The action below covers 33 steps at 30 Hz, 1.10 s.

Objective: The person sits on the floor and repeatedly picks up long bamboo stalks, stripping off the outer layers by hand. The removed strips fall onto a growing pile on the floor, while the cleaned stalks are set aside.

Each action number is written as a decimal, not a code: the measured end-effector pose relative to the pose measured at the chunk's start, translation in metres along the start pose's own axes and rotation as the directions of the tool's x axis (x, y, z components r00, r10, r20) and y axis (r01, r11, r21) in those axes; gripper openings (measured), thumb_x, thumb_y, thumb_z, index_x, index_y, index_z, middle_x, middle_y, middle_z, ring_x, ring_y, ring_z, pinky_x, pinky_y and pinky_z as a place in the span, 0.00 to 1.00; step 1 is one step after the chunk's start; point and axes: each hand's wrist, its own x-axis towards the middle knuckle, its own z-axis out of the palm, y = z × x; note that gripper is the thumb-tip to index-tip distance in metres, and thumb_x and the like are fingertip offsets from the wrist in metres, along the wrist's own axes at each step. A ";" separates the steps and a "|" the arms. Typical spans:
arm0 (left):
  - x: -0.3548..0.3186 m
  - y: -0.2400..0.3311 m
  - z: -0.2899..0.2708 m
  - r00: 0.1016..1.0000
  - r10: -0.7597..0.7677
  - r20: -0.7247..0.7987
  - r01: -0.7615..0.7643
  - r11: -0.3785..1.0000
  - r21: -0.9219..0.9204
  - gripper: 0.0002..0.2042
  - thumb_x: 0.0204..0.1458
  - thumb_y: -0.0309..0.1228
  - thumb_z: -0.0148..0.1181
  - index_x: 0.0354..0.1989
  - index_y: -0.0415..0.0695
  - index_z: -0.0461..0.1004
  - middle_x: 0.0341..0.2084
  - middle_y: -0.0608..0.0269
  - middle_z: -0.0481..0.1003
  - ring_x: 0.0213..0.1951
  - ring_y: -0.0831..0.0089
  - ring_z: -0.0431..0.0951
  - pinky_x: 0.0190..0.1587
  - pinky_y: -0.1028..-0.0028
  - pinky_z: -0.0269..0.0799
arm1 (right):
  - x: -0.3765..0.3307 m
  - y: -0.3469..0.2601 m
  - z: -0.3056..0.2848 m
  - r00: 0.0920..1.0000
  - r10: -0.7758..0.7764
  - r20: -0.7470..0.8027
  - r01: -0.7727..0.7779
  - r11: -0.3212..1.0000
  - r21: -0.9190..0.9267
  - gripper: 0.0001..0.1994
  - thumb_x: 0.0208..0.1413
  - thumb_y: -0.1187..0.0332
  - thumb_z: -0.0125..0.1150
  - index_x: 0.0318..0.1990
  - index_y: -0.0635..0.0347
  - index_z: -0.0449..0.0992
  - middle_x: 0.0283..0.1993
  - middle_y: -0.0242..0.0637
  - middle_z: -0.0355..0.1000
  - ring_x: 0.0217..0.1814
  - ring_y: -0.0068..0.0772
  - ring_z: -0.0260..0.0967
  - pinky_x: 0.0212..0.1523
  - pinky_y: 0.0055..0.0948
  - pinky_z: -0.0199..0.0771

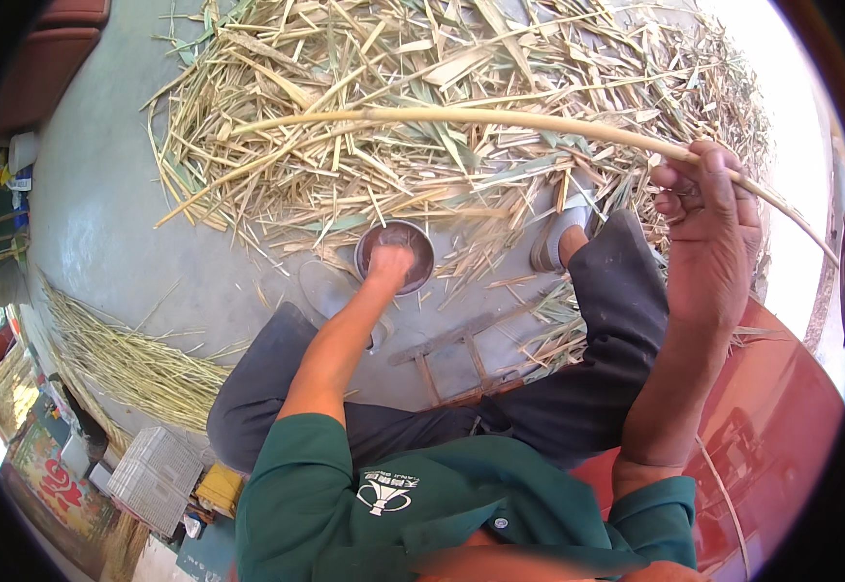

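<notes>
Up at the right, my right hand (708,218) is closed around a long, pale yellow stalk (500,116), which looks like a reed or cane. The stalk bows across the view, its thin far end reaching left over the loose pile and its other end sticking out to the right beyond my fingers. My left hand (391,262) reaches down into a round metal bowl (426,254) on the floor between my feet. Its fingers are inside the bowl and blurred, so whether they hold anything does not show.
A wide heap of dry stalk peelings and leaves (345,87) covers the floor ahead. At the left lies a bundle of thin stalks (131,359). A small wooden frame (461,364) rests between my legs. A white wire basket (156,475) and a red glossy surface (771,427) flank me.
</notes>
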 end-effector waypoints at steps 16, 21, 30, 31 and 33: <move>-0.111 0.034 -0.404 0.322 0.151 -0.935 -0.094 0.987 0.127 0.17 0.48 0.36 0.71 0.45 0.45 0.79 0.38 0.64 0.80 0.41 0.65 0.77 0.44 0.66 0.65 | -0.007 0.000 0.023 0.979 0.058 0.194 -0.099 0.973 0.207 0.11 0.64 0.64 0.63 0.44 0.63 0.75 0.38 0.38 0.79 0.37 0.26 0.80 0.33 0.20 0.79; -0.113 0.012 -0.405 0.417 0.132 -0.899 -0.376 0.926 -0.038 0.10 0.51 0.35 0.69 0.38 0.43 0.81 0.26 0.63 0.79 0.32 0.64 0.75 0.37 0.66 0.63 | -0.005 -0.004 0.022 0.969 0.047 0.242 -0.099 0.973 0.209 0.09 0.65 0.65 0.62 0.44 0.63 0.75 0.38 0.38 0.78 0.35 0.25 0.79 0.32 0.21 0.79; -0.104 -0.010 -0.410 0.523 -0.533 -0.665 -0.693 0.188 -0.696 0.10 0.60 0.35 0.66 0.36 0.41 0.78 0.26 0.67 0.79 0.26 0.83 0.76 0.29 0.82 0.71 | 0.008 -0.001 0.013 0.973 0.054 0.225 -0.094 0.981 0.171 0.11 0.64 0.65 0.63 0.44 0.64 0.74 0.36 0.39 0.78 0.35 0.27 0.79 0.36 0.24 0.81; -0.102 -0.016 -0.413 0.548 -0.508 -0.664 -0.656 0.232 -0.719 0.10 0.60 0.35 0.66 0.37 0.41 0.77 0.26 0.67 0.79 0.26 0.84 0.76 0.29 0.82 0.71 | 0.010 0.000 0.012 0.973 0.061 0.224 -0.100 0.982 0.163 0.12 0.64 0.64 0.63 0.45 0.64 0.74 0.37 0.39 0.78 0.35 0.28 0.79 0.38 0.25 0.81; -0.102 -0.029 -0.415 0.567 -0.503 -0.653 -0.592 0.302 -0.747 0.10 0.61 0.36 0.65 0.37 0.41 0.77 0.26 0.68 0.79 0.26 0.84 0.76 0.28 0.82 0.70 | 0.010 0.001 0.012 0.965 0.072 0.252 -0.116 0.980 0.163 0.14 0.63 0.63 0.64 0.46 0.65 0.74 0.37 0.38 0.78 0.36 0.28 0.80 0.40 0.26 0.82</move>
